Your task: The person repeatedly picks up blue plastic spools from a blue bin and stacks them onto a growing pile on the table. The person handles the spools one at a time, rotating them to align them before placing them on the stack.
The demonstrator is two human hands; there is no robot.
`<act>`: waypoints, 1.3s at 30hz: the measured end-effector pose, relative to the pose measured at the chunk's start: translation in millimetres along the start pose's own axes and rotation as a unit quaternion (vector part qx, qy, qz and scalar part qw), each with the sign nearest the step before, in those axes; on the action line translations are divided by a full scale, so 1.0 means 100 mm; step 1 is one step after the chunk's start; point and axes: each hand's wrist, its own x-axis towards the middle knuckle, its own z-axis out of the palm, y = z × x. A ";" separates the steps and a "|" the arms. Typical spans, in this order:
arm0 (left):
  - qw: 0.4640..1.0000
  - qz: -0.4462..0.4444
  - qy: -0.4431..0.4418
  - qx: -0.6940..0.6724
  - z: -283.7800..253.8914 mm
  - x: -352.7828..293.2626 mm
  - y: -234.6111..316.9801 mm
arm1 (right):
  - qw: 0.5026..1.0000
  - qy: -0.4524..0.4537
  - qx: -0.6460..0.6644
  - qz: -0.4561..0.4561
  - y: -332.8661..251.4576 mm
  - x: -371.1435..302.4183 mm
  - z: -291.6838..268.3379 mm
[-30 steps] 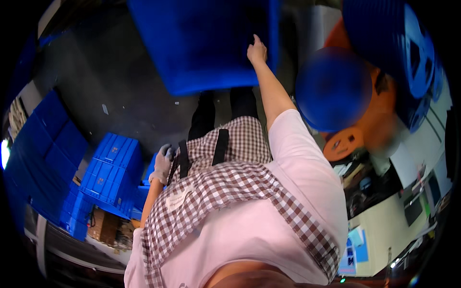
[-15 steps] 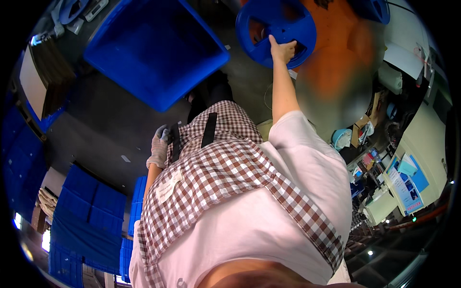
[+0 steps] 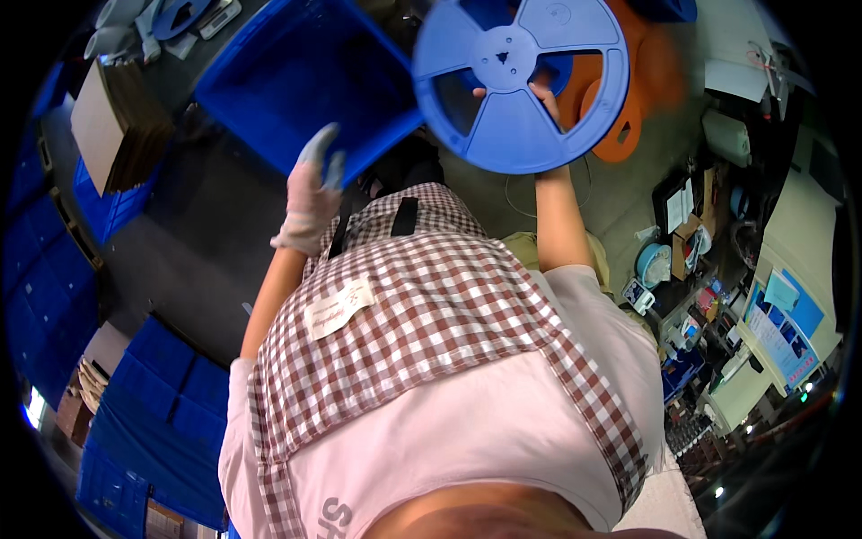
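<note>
A round blue plastic reel (image 3: pixel 505 117) with wedge-shaped openings is lifted toward the upper middle. My bare right hand (image 3: pixel 549 103) grips it from behind, and part of my fingers shows through the openings. My left hand (image 3: pixel 312 193), in a pale glove with grey fingertips, is raised near the close rim of a large blue bin (image 3: pixel 355 162). Its thumb and fingers are apart, with nothing between them. Behind the blue reel lies an orange disc-shaped piece (image 3: pixel 620 135), partly covered and blurred.
A stack of cardboard sheets (image 3: pixel 117 126) stands at the left on a blue crate (image 3: pixel 112 202). Blue covered stacks (image 3: pixel 153 418) are at lower left. On the right, boxes, a light-blue bowl (image 3: pixel 654 266) and a cream cabinet (image 3: pixel 781 242) crowd together.
My right hand has raised the blue reel toward me, and its face has turned into view. My left hand has come up from beside my apron to the bin's rim, fingers spreading.
</note>
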 end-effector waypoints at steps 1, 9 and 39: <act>0.996 0.082 0.012 0.016 0.00 0.23 0.20 | 0.999 -0.033 0.025 0.012 0.03 0.02 0.17; 0.934 0.324 -0.056 0.142 -0.09 0.54 0.97 | 0.997 -0.055 0.049 -0.031 0.44 0.13 0.64; 0.891 0.307 0.253 0.219 0.05 0.88 0.99 | 0.981 -0.169 0.055 0.073 0.82 0.23 0.85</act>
